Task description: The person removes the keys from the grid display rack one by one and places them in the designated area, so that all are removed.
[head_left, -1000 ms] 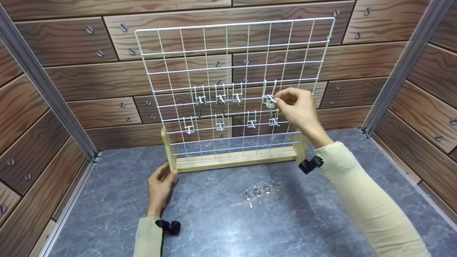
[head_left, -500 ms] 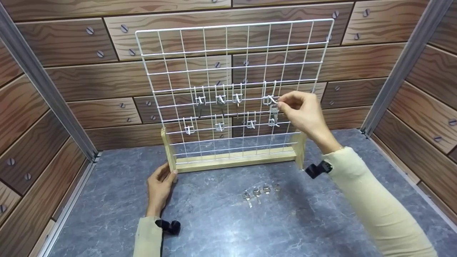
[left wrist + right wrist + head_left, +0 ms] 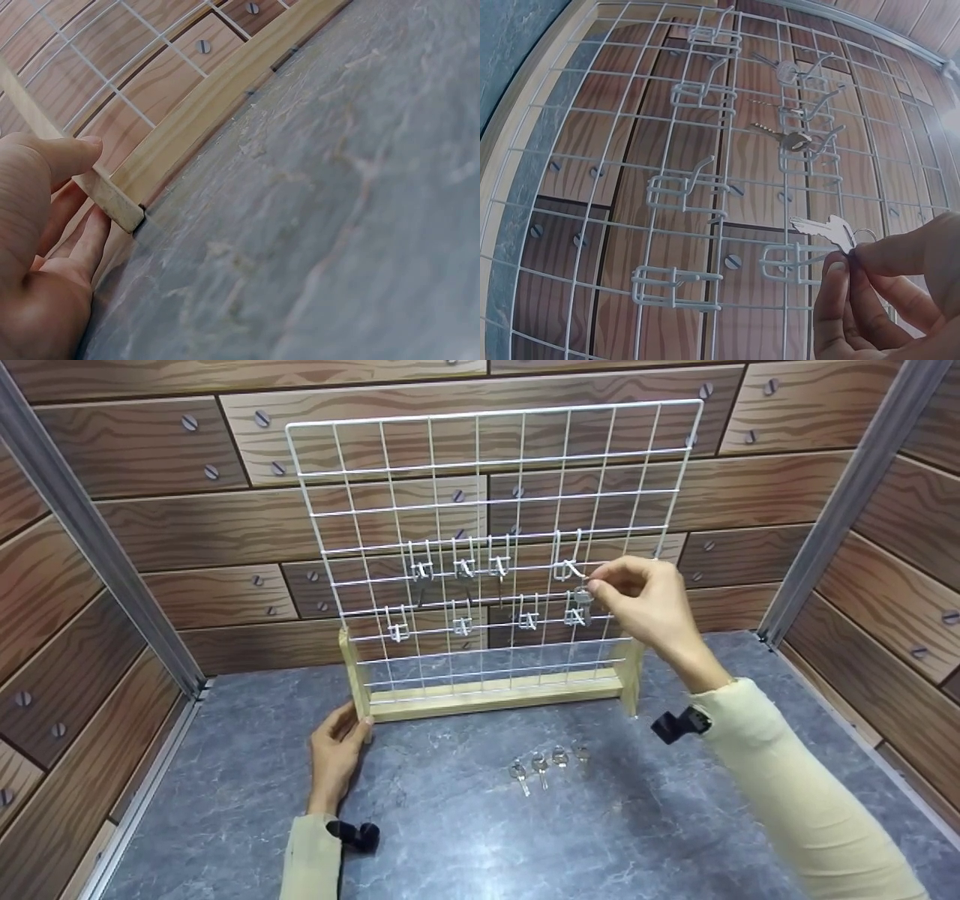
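Observation:
My right hand (image 3: 641,598) pinches a silver key (image 3: 581,597) by its ring end, just off the tip of the upper row's right-hand hook (image 3: 566,570). In the right wrist view the key (image 3: 829,231) points away from the fingertips, and a thin ring (image 3: 865,235) shows at its head. White wire grid (image 3: 523,501) stands upright in a wooden base (image 3: 495,695). At its left end, my left hand (image 3: 335,751) grips the wooden upright (image 3: 112,201) between thumb and fingers. Three keys hang on upper-row hooks, among them a notched key (image 3: 795,140).
Several loose keys (image 3: 540,765) lie in a row on the grey marbled table (image 3: 450,825), in front of the base. A lower row of hooks (image 3: 462,625) juts out from the grid. Wood-patterned walls (image 3: 187,532) stand behind and at both sides.
My right hand has drawn back to the right and slightly down with the key, away from the upper right hook. The left hand keeps its place on the stand.

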The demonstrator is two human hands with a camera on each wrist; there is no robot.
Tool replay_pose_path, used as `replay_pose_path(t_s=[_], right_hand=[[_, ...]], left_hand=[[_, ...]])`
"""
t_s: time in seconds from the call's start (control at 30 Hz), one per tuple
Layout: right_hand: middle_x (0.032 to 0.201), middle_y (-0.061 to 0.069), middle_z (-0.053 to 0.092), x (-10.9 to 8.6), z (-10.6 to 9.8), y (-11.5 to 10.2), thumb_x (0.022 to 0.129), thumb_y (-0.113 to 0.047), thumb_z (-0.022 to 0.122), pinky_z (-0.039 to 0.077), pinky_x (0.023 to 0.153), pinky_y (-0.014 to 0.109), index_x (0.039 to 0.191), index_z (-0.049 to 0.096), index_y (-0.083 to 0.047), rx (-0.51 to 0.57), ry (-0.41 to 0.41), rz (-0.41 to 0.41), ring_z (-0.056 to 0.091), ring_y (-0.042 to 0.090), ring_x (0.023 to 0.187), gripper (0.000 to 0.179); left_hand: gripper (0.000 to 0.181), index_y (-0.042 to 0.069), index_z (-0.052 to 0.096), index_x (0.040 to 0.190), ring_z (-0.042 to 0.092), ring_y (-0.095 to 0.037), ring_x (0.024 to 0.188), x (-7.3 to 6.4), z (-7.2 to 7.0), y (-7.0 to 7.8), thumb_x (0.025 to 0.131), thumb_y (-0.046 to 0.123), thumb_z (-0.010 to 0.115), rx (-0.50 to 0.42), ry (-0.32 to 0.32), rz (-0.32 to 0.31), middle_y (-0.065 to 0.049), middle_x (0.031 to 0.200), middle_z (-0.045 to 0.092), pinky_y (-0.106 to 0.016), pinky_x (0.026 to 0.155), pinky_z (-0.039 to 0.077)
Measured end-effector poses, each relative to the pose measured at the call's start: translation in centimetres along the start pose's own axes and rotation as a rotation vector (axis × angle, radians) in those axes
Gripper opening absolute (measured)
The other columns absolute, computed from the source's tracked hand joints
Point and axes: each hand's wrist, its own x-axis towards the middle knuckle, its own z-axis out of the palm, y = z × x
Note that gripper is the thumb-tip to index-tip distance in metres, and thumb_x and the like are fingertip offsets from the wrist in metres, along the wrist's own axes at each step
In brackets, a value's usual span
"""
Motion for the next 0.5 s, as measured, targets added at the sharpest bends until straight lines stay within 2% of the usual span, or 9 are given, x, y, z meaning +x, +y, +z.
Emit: replay_pose_path(t_s=[0.17, 0.5], right_hand=[[0.094, 0.015, 0.079, -0.6, -0.1, -0.3, 0.095, -0.007, 0.078, 0.058, 0.066, 0.016, 0.103, 0.080, 0.000, -0.008, -0.005, -0.021, 0.068, 0.008, 0.072, 0.010], [0.092, 0.013, 0.079, -1.7, 0.4, -0.8, 0.095, -0.006, 0.078, 0.058, 0.065, 0.017, 0.102, 0.080, 0.000, 0.030, -0.041, -0.020, 0.069, 0.010, 0.072, 0.009]], left_hand=[[0.046, -0.007, 0.063, 0.143, 0.060, -0.041, 0.137, -0.1, -0.1, 0.0, 0.099, -0.002, 0.074, 0.025, 0.008, -0.003, -0.031, 0.143, 0.063, -0.010, 0.096, 0.055], [0.047, -0.005, 0.063, 0.144, 0.059, -0.041, 0.138, 0.0, -0.1, 0.1, 0.099, 0.000, 0.074, 0.031, 0.003, -0.005, -0.030, 0.143, 0.063, -0.012, 0.097, 0.056]])
